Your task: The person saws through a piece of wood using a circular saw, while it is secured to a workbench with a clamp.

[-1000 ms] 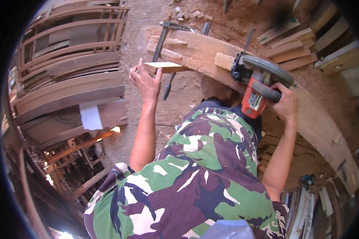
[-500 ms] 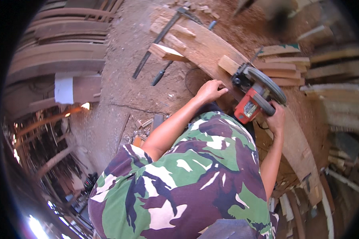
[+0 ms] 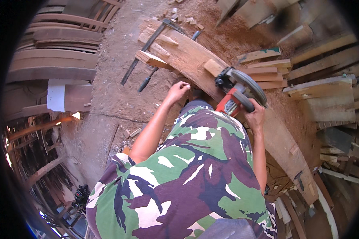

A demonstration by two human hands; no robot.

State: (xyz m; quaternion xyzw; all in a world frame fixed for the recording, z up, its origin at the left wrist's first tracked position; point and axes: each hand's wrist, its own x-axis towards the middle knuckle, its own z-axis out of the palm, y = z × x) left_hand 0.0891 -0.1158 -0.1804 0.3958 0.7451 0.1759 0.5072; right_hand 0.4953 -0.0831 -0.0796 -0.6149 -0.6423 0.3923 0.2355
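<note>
A red circular saw [image 3: 229, 102] with a round grey-and-black guard rests on a long, curved wooden plank [image 3: 195, 53]. My right hand [image 3: 254, 117] is wrapped round the saw's dark rear handle. Left of the saw, my left hand [image 3: 178, 92] hovers off the plank with its fingers curled in; nothing shows in them. A small wood block [image 3: 214, 67] lies on the plank just ahead of the saw. Farther along, a long-barred clamp [image 3: 146, 47] crosses the plank, with a wooden piece [image 3: 153, 59] jutting out beside it.
Stacked boards [image 3: 265, 73] lie to the right of the saw, with larger planks [image 3: 319, 97] beyond. Wooden lengths [image 3: 56, 59] are piled at the far left. Sawdust and offcuts litter the ground. A dark hand tool [image 3: 299, 178] sits on the plank's near end.
My view has shifted, so the saw and plank sit farther left in it. My left hand has drawn away from the saw and plank edge. My right hand keeps its hold.
</note>
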